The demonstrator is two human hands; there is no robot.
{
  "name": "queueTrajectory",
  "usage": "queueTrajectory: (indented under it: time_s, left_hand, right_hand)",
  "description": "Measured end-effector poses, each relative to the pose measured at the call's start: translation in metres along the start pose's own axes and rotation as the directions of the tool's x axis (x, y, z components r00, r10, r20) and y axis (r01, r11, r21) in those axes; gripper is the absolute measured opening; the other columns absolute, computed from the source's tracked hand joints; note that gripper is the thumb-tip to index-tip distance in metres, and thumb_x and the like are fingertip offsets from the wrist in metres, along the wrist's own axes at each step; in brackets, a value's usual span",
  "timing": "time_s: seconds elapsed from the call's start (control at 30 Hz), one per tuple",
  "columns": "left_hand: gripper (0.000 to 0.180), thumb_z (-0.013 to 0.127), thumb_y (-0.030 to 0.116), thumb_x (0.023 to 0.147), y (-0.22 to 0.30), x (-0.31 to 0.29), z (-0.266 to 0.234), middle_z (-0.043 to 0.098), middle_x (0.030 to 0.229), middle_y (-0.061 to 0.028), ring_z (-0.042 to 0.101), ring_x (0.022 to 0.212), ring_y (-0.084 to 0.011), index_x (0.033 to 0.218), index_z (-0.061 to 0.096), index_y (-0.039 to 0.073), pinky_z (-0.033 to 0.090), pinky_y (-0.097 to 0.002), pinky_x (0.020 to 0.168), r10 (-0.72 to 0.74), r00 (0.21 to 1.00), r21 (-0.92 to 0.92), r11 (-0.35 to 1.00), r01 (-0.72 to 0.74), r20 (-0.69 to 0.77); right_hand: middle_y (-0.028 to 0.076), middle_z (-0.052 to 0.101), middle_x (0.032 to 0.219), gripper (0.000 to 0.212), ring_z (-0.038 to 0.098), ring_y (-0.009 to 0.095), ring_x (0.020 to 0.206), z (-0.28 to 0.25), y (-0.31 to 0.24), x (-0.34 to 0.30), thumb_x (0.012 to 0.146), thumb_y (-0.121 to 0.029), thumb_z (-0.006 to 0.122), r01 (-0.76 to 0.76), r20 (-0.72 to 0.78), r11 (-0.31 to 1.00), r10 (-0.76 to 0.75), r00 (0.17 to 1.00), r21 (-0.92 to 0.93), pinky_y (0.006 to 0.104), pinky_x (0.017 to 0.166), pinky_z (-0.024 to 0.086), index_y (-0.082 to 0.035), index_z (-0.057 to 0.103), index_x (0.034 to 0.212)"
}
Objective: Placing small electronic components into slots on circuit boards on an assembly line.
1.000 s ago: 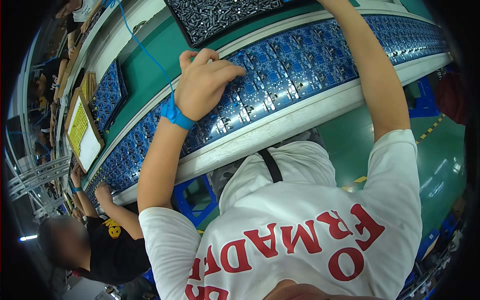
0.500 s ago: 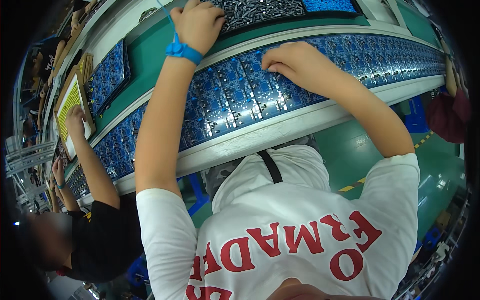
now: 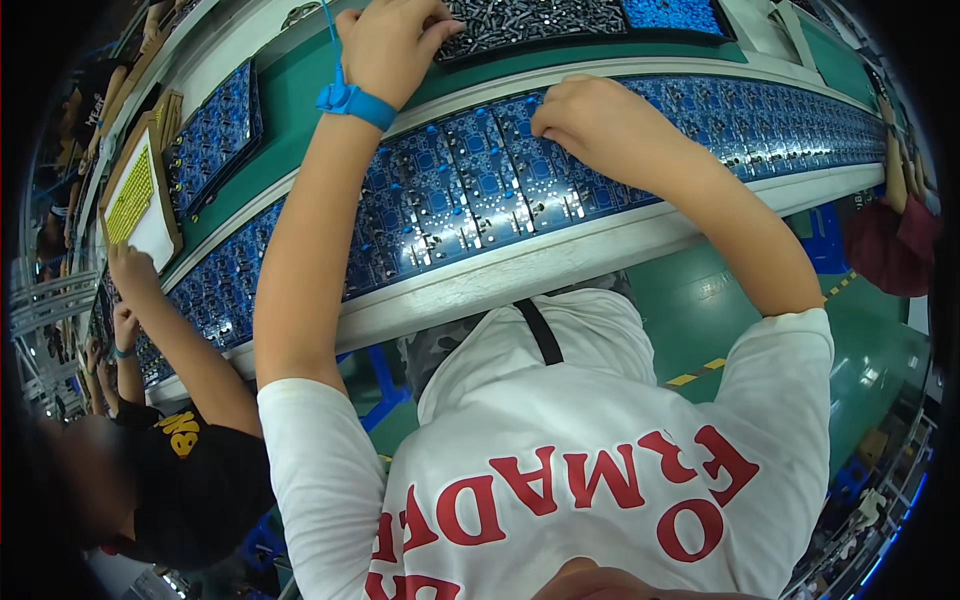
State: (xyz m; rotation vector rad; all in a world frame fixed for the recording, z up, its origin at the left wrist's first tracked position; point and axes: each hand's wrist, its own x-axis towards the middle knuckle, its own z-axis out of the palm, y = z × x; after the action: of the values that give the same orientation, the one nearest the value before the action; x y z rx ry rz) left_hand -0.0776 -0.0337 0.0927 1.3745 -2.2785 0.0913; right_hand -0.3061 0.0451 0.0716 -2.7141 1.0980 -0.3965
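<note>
My left hand [image 3: 392, 48], with a blue wrist strap [image 3: 356, 103] and cord, is at the left end of a black tray of small dark cylindrical parts [image 3: 535, 17]. Its fingers are bent together at the tray's edge; whatever they pinch is too small to make out. Over the row of blue circuit boards [image 3: 440, 195] hangs my right hand [image 3: 598, 125], fingertips drawn together close to a board's upper part. Its fingers hide anything held there. Small blue round parts stand along the boards' upper edge.
Blue parts [image 3: 672, 14] fill the tray's right section. Stacked circuit boards [image 3: 213, 135] lie on the green surface at left, beside a white sheet with yellow pieces [image 3: 140, 205]. A white rail [image 3: 500, 268] borders the line. A co-worker in black [image 3: 200, 490] reaches in at left; another person's arm shows far right.
My left hand's fingers have shifted slightly at the tray's edge. My right hand stays over the boards. The left co-worker's hand has moved off the white sheet, toward the lower left.
</note>
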Motion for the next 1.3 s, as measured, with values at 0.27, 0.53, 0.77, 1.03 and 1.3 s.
queueTrajectory:
  time_s: [0.27, 0.53, 0.77, 1.03, 1.3]
  left_hand:
    - [0.018, 0.071, 0.019, 0.089, 0.002, -0.047, -0.008, 0.074, 0.091, -0.0097, 0.069, 0.082, -0.0184, 0.102, 0.075, 0.006, 0.052, -0.0292, 0.073, 0.098, 0.984, -0.481, 0.877, -0.015, 0.148]
    - [0.017, 0.073, 0.010, 0.086, 0.004, -0.074, -0.031, 0.074, 0.092, -0.0078, 0.067, 0.085, -0.0150, 0.101, 0.075, 0.002, 0.053, -0.0279, 0.078, -0.019, 0.913, -0.628, 0.720, 0.295, 0.408]
    - [0.015, 0.072, 0.006, 0.084, 0.016, -0.078, -0.019, 0.073, 0.092, -0.0079, 0.067, 0.083, -0.0179, 0.098, 0.074, 0.001, 0.053, -0.0293, 0.079, -0.004, 0.908, -0.651, 0.696, 0.303, 0.419]
    - [0.018, 0.071, 0.002, 0.078, 0.070, -0.093, -0.020, 0.068, 0.092, -0.0063, 0.061, 0.085, -0.0250, 0.094, 0.074, 0.010, 0.041, -0.0371, 0.081, 0.213, 0.939, -0.341, 0.933, -0.114, 0.269]
    - [0.026, 0.071, 0.003, 0.073, 0.068, -0.094, -0.005, 0.060, 0.094, -0.0023, 0.053, 0.094, -0.0237, 0.096, 0.073, 0.015, 0.033, -0.0394, 0.084, 0.298, 0.918, -0.197, 0.948, -0.251, 0.261]
  right_hand:
    - [0.012, 0.070, 0.095, 0.017, 0.066, 0.032, 0.090, -0.012, 0.002, 0.000, 0.087, -0.012, 0.067, -0.087, 0.075, 0.985, 0.077, 0.994, 0.146, 0.0391, 0.082, 0.053, -0.003, 0.072, 0.101]
    - [0.011, 0.073, 0.084, 0.023, 0.068, 0.020, 0.077, -0.070, 0.126, -0.005, 0.087, -0.021, 0.069, -0.364, -0.258, 0.870, 0.456, 0.852, 0.333, 0.0337, 0.072, 0.053, 0.000, 0.072, 0.097]
    - [0.015, 0.072, 0.084, 0.021, 0.069, 0.026, 0.078, -0.041, 0.171, 0.002, 0.081, -0.019, 0.072, -0.438, -0.286, 0.874, 0.484, 0.827, 0.212, 0.0358, 0.072, 0.053, -0.002, 0.073, 0.094]
    - [0.017, 0.070, 0.082, 0.021, 0.069, 0.029, 0.078, -0.044, 0.150, 0.003, 0.081, -0.019, 0.070, -0.467, -0.381, 0.842, 0.540, 0.751, 0.272, 0.0379, 0.071, 0.052, 0.000, 0.072, 0.091]
    - [0.016, 0.070, 0.081, 0.021, 0.068, 0.027, 0.077, -0.040, 0.163, 0.001, 0.082, -0.018, 0.066, -0.342, -0.468, 0.900, 0.433, 0.771, 0.270, 0.0363, 0.071, 0.052, 0.000, 0.072, 0.091]
